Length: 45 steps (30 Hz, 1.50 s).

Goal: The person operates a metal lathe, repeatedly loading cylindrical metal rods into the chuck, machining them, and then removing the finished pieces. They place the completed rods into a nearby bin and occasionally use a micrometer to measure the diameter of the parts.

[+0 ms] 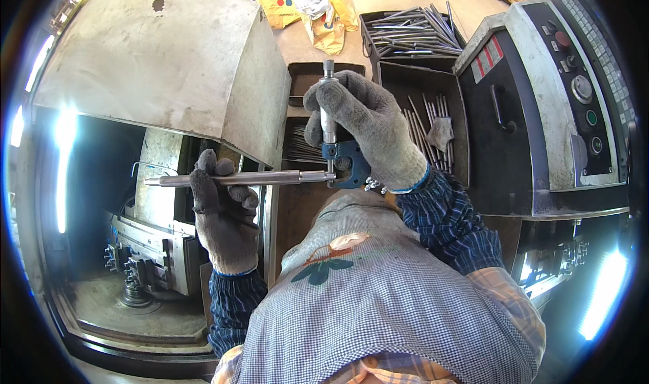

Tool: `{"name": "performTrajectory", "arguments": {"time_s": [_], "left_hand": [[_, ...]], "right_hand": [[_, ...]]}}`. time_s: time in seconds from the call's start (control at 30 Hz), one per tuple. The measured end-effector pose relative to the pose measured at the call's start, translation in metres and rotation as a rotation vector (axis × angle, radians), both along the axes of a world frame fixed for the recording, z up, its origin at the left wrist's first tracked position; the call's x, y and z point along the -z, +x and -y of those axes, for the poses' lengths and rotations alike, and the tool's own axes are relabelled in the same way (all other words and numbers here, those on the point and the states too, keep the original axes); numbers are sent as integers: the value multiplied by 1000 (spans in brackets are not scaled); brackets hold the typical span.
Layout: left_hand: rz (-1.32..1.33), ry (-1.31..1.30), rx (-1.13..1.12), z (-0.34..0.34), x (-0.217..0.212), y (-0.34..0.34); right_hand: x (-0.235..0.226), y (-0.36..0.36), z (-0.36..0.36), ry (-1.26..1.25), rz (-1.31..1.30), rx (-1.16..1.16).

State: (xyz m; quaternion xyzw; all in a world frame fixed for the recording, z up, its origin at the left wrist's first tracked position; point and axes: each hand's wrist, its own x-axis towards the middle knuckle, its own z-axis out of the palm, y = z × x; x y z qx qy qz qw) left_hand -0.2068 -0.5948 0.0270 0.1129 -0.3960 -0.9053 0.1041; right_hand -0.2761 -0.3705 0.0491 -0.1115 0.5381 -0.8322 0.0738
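Note:
My left hand (226, 218), in a grey work glove, is closed around a stepped steel shaft (270, 178) that lies nearly level across the view. In my right hand (370, 127), gloved the same way, is a micrometer (354, 162) with a blue frame, held upright with its thimble at the top. Thumb and fingers of the right hand are wrapped about the thimble and sleeve. The shaft's narrower right end sits at the micrometer's gap, between the spindle and the anvil; whether both faces touch it I cannot tell.
Left stands a machine with its lit work space (149, 249) open, tool holders inside. A control panel (581, 93) is on the right. Beyond my hands are a metal bin (462, 137) with several rods, a fuller crate of rods (412, 32) and yellow bags (324, 29).

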Motion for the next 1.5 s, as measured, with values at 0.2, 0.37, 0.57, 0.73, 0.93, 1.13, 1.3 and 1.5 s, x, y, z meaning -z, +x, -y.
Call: {"name": "performTrajectory", "arguments": {"time_s": [0.2, 0.37, 0.57, 0.73, 0.93, 1.13, 1.3, 1.5], "left_hand": [[-28, 2, 51, 3, 3, -1], [-48, -24, 156, 1, 0, 0], [29, -206, 167, -9, -1, 1], [94, -273, 123, -9, -6, 0], [100, -279, 109, -9, -11, 0], [-20, -222, 109, -4, -10, -1], [-254, -90, 285, 10, 5, -1], [-262, -65, 305, 6, 5, 1]], "right_hand": [[-1, 0, 0, -30, 26, -10], [-3, 1, 0, -33, 22, 19], [-3, 3, 0, -10, 23, 22], [-3, 5, 1, 5, 8, 49], [0, 5, 1, 66, -105, 68], [-15, 8, -15, 61, 14, 38], [-12, 6, -13, 39, 75, 56], [-13, 4, -12, 35, 72, -13]]}}
